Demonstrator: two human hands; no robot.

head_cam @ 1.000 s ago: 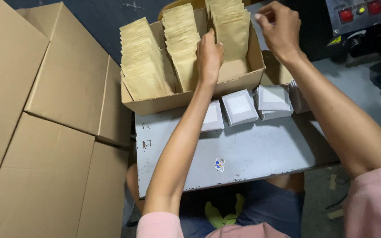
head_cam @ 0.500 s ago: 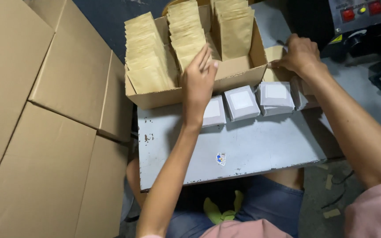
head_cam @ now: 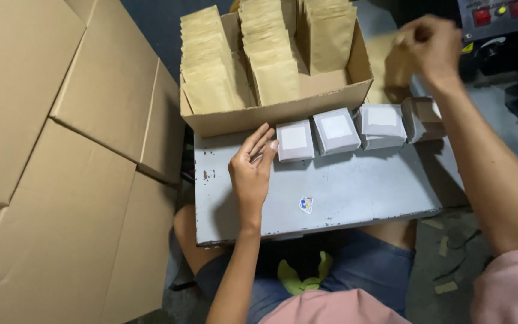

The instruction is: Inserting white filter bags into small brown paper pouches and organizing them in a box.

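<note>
While three rows of brown paper pouches (head_cam: 271, 66) stand upright in the open cardboard box (head_cam: 283, 111) at the far edge of the grey metal table (head_cam: 343, 192), four small grey wrapped packets (head_cam: 336, 131) sit in a line just in front of it, the fourth partly hidden behind the right arm. The left hand (head_cam: 252, 168) lies flat and open, holding nothing, its fingertips touching the leftmost packet. The right hand (head_cam: 430, 45), blurred, is raised beside the box, closed on something brown that cannot be made out.
</note>
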